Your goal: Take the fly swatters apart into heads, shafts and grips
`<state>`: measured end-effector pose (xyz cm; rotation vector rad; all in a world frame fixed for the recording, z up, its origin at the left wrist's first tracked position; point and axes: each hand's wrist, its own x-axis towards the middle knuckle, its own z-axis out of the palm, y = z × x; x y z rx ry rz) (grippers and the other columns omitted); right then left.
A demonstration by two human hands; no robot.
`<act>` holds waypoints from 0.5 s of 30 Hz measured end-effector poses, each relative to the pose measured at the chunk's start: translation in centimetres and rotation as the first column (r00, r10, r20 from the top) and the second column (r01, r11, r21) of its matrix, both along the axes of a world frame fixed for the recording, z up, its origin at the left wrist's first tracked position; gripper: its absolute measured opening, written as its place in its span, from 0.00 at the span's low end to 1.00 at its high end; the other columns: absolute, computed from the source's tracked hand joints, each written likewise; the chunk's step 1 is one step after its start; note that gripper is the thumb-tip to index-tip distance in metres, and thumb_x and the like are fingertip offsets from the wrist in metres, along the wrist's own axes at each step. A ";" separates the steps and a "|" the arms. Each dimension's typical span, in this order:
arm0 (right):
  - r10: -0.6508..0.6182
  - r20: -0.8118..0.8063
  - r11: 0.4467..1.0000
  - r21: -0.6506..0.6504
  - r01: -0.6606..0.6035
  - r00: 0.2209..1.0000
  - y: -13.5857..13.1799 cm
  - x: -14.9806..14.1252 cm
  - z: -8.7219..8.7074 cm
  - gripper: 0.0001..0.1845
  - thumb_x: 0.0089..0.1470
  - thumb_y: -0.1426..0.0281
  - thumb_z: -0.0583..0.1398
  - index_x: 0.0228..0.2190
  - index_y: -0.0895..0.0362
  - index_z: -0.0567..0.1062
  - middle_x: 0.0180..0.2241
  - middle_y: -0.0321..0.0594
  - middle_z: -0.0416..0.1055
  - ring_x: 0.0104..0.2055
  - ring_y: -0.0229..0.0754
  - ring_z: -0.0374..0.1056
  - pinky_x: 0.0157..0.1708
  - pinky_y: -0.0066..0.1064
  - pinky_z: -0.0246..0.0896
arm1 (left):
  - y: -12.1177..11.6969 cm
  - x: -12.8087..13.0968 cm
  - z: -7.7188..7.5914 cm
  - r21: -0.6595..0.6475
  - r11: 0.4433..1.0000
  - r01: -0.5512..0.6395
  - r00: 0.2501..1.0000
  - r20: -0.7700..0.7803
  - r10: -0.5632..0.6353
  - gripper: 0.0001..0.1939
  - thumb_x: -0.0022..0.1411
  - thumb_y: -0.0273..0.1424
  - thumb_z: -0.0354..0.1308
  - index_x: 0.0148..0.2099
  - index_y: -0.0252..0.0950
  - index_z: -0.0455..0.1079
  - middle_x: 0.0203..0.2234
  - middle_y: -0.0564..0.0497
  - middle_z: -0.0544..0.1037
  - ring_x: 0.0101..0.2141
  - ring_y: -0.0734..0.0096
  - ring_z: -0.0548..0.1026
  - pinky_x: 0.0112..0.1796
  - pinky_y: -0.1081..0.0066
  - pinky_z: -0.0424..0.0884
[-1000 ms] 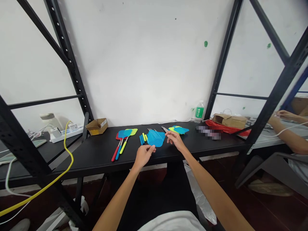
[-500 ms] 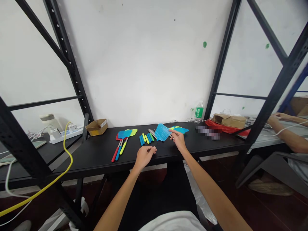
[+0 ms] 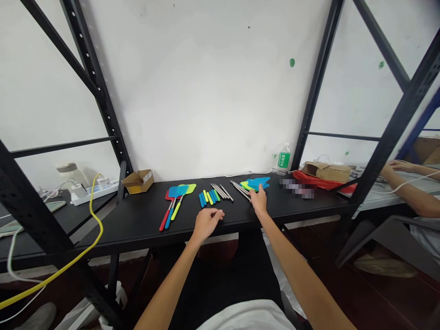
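My left hand (image 3: pixel 207 221) rests at the table's front edge, fingers curled together with nothing visible in them. Just beyond it lies a row of blue and green handle grips (image 3: pixel 209 197). My right hand (image 3: pixel 258 201) is at the pile on the right, its fingers closed at the lower edge of a blue fly swatter head (image 3: pixel 258 183). A green swatter head (image 3: pixel 246 185) shows partly beneath the blue. Several metal rods (image 3: pixel 239 189) lie against my right hand's left side, and more metal rods (image 3: pixel 222 192) lie beside the grips.
Assembled fly swatters (image 3: pixel 177 195) in red, blue and green lie left on the black table (image 3: pixel 137 215). A small cardboard box (image 3: pixel 138 181) stands behind them. At the back right are a water bottle (image 3: pixel 283 160) and a red bag (image 3: pixel 319 182). Another person's arm (image 3: pixel 409 188) is far right.
My right hand has carried the blue swatter head right, onto the pile of heads. The rods that it covered now show. My left hand has stayed in place.
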<state>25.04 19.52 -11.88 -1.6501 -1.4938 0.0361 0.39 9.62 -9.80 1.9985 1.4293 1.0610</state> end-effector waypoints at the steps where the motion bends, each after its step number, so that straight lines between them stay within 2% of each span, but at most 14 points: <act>1: -0.026 -0.028 1.000 -0.009 0.025 0.999 0.0 -0.1 0.0 0.37 0.56 0.67 0.53 0.66 0.62 0.64 0.48 0.53 0.77 0.47 0.56 0.74 0.44 0.37 0.67 | 0.0 0.0 0.0 0.002 1.000 0.001 1.000 -0.002 -0.001 0.22 0.66 0.45 0.51 0.36 0.39 0.82 0.32 0.49 0.85 0.33 0.60 0.80 0.35 0.67 0.67; 5: -0.109 -0.165 0.993 -0.053 0.102 0.980 -0.1 -0.7 0.2 0.33 0.56 0.65 0.54 0.61 0.63 0.71 0.57 0.60 0.68 0.55 0.60 0.70 0.50 0.40 0.65 | 0.0 -0.1 -0.1 0.008 1.000 0.004 1.000 -0.009 -0.004 0.21 0.66 0.45 0.51 0.35 0.39 0.82 0.32 0.49 0.85 0.35 0.59 0.80 0.36 0.67 0.67; 9: -0.131 -0.242 0.991 -0.071 0.117 0.961 -0.4 -1.2 0.4 0.29 0.55 0.67 0.56 0.56 0.64 0.76 0.61 0.62 0.63 0.61 0.63 0.64 0.54 0.43 0.62 | 0.0 -0.1 -0.1 0.004 1.000 0.004 1.000 -0.021 -0.004 0.22 0.66 0.45 0.51 0.36 0.39 0.82 0.33 0.49 0.85 0.34 0.60 0.80 0.36 0.68 0.67; 15: -0.152 -0.317 0.988 -0.080 0.133 0.936 -0.9 -1.2 0.8 0.29 0.56 0.67 0.56 0.57 0.64 0.75 0.60 0.58 0.66 0.57 0.57 0.67 0.56 0.40 0.62 | 0.0 0.0 -0.1 -0.001 1.000 0.002 0.999 -0.034 -0.002 0.21 0.66 0.44 0.51 0.36 0.40 0.82 0.33 0.51 0.85 0.37 0.62 0.80 0.37 0.69 0.67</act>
